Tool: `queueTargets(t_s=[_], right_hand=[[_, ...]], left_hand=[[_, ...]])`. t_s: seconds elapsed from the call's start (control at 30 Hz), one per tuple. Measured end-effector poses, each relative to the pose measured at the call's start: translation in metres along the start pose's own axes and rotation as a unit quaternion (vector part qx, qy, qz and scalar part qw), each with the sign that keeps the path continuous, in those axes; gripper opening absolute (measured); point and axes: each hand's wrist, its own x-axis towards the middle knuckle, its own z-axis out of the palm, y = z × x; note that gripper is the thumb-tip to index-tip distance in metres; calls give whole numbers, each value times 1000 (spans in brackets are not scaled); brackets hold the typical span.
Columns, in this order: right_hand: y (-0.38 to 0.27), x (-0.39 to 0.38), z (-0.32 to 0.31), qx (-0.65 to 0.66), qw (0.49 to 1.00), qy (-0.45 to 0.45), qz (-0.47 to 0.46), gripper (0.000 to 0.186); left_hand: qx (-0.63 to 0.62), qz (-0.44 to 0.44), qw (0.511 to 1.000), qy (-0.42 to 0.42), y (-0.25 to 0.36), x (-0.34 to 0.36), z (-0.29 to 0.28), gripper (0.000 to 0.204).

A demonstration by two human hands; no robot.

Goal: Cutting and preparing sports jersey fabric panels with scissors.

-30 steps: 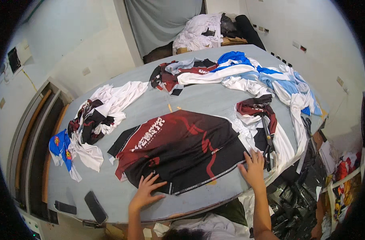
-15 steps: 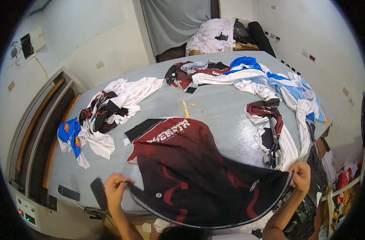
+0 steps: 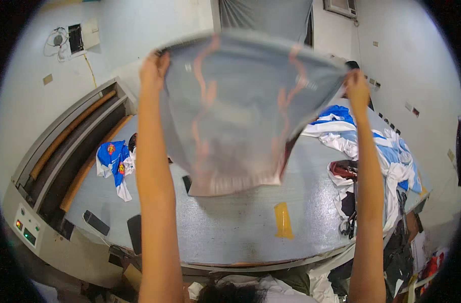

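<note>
You are holding a thin garment [image 3: 240, 111] up in the air in front of you, spread wide between both raised arms, so that it is hanging above the grey table [image 3: 230, 227] and not touching it; light is showing through the cloth, leaving it pale grey with faint reddish lines. Your left hand [image 3: 154, 68] is pinching one upper corner with its fingers closed on the fabric, and your right hand [image 3: 356, 83] is gripping the other upper corner the same way. Below the lower hem, a yellow strip [image 3: 283, 220] is lying on the tabletop. To your left, a blue and white shirt [image 3: 114, 161] is sitting near the table's edge. To your right, a heap of blue and white clothes [image 3: 372, 151] is covering the far side.
</note>
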Motion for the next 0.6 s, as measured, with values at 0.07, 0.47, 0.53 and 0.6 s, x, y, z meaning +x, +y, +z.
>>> queueTargets(t_s=[0.07,0.47,0.53,0.6], right_hand=[[-17,38,-48,60,998,11,10,23],[-12,-180,-251,325,855,-382,130,13],[-2,-220,-244,232,848,-451,157,9],[3,-253,-232,181,833,-500,154,9]], left_hand=[[15,28,1000,3,56,4,26,24],[109,-306,932,-162,81,-340,-149,24],[175,-514,832,-117,63,-376,-165,16],[267,-557,766,-178,52,-390,-170,19]])
